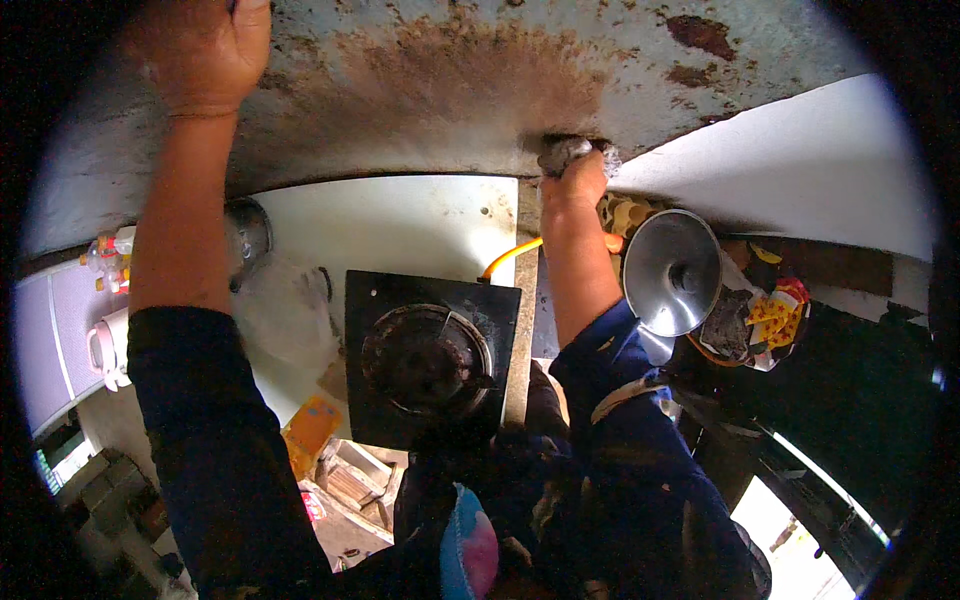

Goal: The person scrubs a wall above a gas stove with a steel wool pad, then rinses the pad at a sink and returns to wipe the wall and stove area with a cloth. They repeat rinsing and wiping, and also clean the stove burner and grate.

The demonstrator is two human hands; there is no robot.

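A greyish wall panel (450, 82) with brown grease stains and rust patches rises before me. My right hand (583, 180) grips a crumpled greyish wad (566, 155), possibly plastic or a scrubbing pad, at the panel's lower edge. Up at the top left, my left hand (206, 56) is over the panel; its fingers run out of the frame, and whether it holds anything is hidden. Below, between my forearms, a black single-burner gas stove (431, 360) stands on a white countertop (390, 217). From its back edge an orange hose (514, 255) runs behind my right forearm.
Right of my forearm is a shiny round metal lid or bowl (671, 274), near a container with a yellow-and-red packet (780, 315). A clear plastic bag (281, 311) and a dark pot (247, 236) lie by my left arm. Small bottles (112, 259) stand farther left.
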